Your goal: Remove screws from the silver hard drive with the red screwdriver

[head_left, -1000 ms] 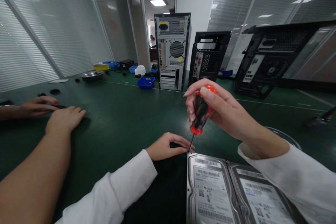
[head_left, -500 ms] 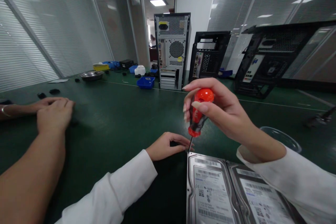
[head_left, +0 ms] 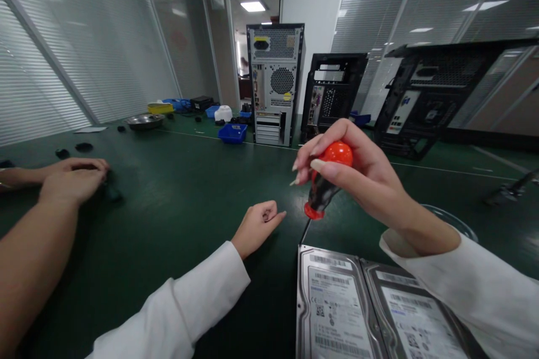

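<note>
My right hand (head_left: 357,171) grips a red and black screwdriver (head_left: 324,193), its shaft slanting down. The tip meets the top left corner of a silver hard drive (head_left: 337,314). A second hard drive (head_left: 421,314) lies right beside it, partly covered by my white sleeve. To the left of the corner, my left hand (head_left: 256,227) rests at the table, apart from the drive. Its fingers are curled in, the thumb points right, and I see nothing in it.
Another person's hands (head_left: 71,179) work at the left over a small dark thing. Computer cases stand behind: a tall one (head_left: 275,84), a black one (head_left: 334,90), an open one (head_left: 438,95). A blue bin (head_left: 232,133), a metal bowl (head_left: 145,121) and a clear dish (head_left: 452,216) also lie on the green table.
My left hand has drawn back left from the screwdriver tip and its fingers have curled. The screwdriver's handle leans further right in my right hand. The other person's hands moved slightly left.
</note>
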The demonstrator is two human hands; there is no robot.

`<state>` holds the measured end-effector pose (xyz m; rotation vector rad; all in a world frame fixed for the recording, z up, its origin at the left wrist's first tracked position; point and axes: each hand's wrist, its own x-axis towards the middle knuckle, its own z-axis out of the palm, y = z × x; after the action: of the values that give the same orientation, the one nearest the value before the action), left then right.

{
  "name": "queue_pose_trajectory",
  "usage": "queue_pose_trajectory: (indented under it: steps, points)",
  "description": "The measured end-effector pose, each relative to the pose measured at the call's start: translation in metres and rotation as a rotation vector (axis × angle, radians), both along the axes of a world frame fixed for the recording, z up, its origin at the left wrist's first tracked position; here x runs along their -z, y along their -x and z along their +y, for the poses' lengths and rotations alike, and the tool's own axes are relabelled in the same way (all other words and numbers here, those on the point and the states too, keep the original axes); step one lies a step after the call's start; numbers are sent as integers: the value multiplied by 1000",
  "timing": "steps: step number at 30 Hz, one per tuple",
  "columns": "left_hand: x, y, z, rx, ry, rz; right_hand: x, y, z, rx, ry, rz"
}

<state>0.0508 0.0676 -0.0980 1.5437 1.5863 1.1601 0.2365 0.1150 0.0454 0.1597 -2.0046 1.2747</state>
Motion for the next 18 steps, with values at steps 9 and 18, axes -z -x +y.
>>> queue_pose_trajectory:
  steps: [9,18]
  points:
    - [-2,-1,2,-31,2,-111,3,-2,-1,-58,-13,-36]
    - [1,-1,2,-1,9,-128,-9,0,-4,66,-112,-81]
